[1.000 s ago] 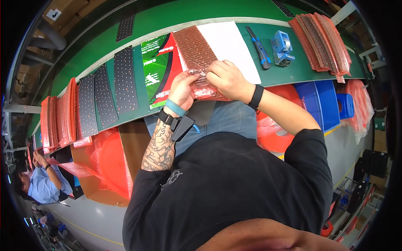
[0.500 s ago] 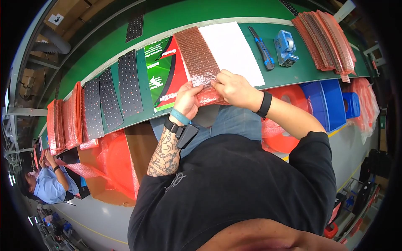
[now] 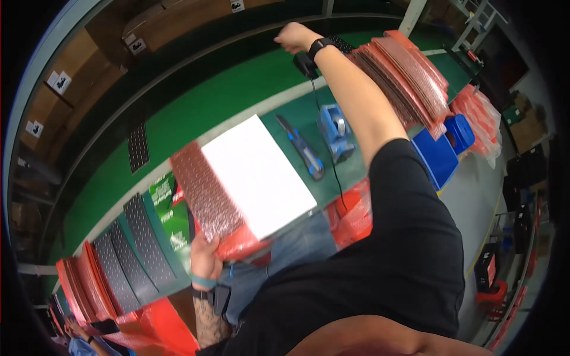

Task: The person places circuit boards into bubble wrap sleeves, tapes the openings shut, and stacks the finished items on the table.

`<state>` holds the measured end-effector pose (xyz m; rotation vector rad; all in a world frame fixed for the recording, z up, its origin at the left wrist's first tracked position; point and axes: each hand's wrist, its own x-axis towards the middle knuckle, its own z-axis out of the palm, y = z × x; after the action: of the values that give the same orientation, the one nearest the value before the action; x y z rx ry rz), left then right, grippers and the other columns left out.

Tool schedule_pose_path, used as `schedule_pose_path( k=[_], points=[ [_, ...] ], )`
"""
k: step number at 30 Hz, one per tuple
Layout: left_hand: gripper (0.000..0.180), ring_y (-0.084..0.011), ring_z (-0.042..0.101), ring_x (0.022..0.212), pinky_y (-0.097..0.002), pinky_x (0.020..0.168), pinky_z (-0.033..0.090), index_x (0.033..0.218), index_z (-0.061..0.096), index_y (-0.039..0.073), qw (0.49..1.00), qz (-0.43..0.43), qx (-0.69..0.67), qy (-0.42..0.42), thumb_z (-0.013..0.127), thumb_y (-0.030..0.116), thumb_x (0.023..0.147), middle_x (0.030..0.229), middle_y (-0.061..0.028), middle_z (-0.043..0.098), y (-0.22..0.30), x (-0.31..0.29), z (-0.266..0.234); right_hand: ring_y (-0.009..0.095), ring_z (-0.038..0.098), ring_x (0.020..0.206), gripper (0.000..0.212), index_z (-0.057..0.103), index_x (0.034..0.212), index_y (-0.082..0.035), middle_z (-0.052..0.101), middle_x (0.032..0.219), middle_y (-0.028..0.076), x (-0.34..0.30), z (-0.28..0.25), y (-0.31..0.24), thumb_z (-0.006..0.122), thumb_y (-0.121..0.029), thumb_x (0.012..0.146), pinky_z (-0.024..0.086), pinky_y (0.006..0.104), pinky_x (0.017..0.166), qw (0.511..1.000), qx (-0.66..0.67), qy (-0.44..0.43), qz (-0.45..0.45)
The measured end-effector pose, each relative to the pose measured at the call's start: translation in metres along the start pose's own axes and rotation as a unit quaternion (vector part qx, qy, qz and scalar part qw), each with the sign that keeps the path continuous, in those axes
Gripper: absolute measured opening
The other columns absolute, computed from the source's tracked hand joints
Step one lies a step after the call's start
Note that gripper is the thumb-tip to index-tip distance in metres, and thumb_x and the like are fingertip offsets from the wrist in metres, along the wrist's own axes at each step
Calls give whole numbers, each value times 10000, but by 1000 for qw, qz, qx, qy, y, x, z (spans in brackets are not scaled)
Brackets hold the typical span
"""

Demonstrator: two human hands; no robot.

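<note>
Two hands show in the head view, held well apart. Near the table's front edge, the left hand (image 3: 205,260) is clamped on the near end of a reddish bubble-wrapped packet (image 3: 205,193), which lies on the green table (image 3: 353,172) between a green-and-red printed sheet (image 3: 171,221) and a white sheet (image 3: 258,175), overlapping the printed one. The right hand (image 3: 295,38) is stretched over the green surface (image 3: 196,110) beyond the table's pale rail; its fingers look curled, but it is small and blurred, so I cannot tell whether it holds anything. A black device (image 3: 306,65) with a thin cable hangs by that wrist. Right of the white sheet lie a black-and-blue utility knife (image 3: 301,148) and a blue tape dispenser (image 3: 335,132), with a stack of red wrapped packets (image 3: 407,77) farther right. Three dark dotted strips (image 3: 148,240) and another wrapped stack (image 3: 88,285) sit to the left.
</note>
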<state>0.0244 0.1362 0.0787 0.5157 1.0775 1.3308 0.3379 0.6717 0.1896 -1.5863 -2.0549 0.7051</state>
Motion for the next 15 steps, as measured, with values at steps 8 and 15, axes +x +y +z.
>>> schedule_pose_path(
  k=[8,15],
  points=[
    [494,-288,556,1282,-464,1120,415,1411,456,-48,993,-34,28,112,522,-97,924,1388,-160,577,-3,-13,-9,434,417,1422,555,553,1430,-50,428,1535,258,143,-9,208,524,-355,967,306,526,1189,916,-236,88,314],
    [441,-242,630,1167,-405,1047,462,1342,539,-43,983,-43,169,52,624,-45,910,1280,-145,656,-16,15,-56,337,444,1420,729,583,1412,-85,485,1513,194,147,-96,307,569,-626,923,345,481,1171,904,-309,-32,293]
  ],
)
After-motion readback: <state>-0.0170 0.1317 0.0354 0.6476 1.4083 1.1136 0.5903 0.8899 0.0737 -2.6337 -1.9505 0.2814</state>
